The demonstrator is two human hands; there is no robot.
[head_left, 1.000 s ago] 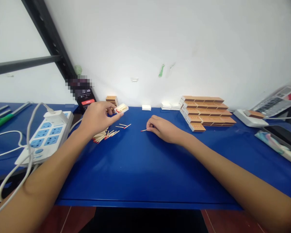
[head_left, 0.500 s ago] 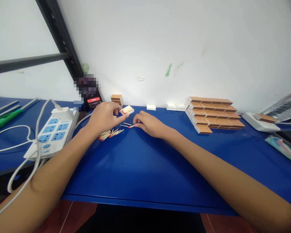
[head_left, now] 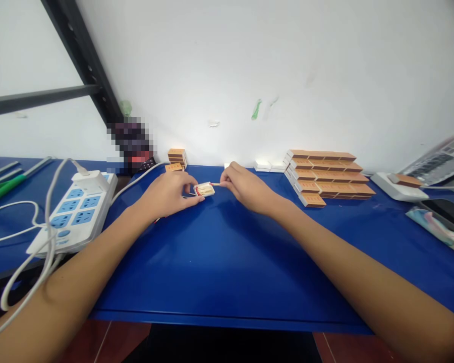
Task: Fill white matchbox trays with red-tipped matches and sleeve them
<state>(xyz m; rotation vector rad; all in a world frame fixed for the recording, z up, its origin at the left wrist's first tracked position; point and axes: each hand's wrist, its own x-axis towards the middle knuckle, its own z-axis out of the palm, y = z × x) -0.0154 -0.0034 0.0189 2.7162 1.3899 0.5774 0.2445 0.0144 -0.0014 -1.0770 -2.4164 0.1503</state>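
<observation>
Between finger and thumb, my left hand (head_left: 174, 195) grips a small white matchbox tray (head_left: 205, 190) by its left end. Several red-tipped matches lie inside the tray. My right hand (head_left: 243, 185) is closed in a pinch on a matchstick (head_left: 216, 184), whose red head reaches the tray's far right edge. Most of the loose match pile is hidden behind my left hand. Just beyond that hand are a brown matchbox (head_left: 174, 167) and a small stack of matchboxes (head_left: 177, 155).
Stepped rows of matchboxes (head_left: 329, 176) stand at the right by the wall. White trays (head_left: 269, 165) lie left of them. A power strip (head_left: 75, 212) with white cables sits at the left on the blue table (head_left: 212, 272). A black phone (head_left: 446, 214) lies far right.
My left hand has brought the tray down, nearer to me. My right hand has lifted a match from the table up to the tray's edge. The view has shifted slightly.
</observation>
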